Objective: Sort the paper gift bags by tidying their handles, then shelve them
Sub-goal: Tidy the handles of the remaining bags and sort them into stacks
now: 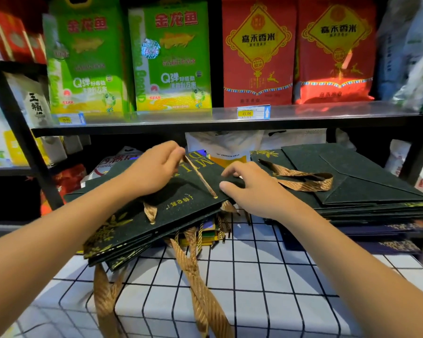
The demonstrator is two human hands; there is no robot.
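Observation:
A stack of flat dark green gift bags with gold print lies tilted in front of me. My left hand pinches the far end of the top bag's gold ribbon handle, which runs taut across the bag's face. My right hand rests on the top bag's right edge, fingers curled over it. More gold handles hang loose from the stack's near edge. A second, flat pile of green bags lies to the right, with a ribbon handle looped on top.
The bags sit on a white cloth with a black grid. Above runs a shelf with green and red rice packs and a price tag. Black shelf posts stand left and right; more packs sit behind the bags.

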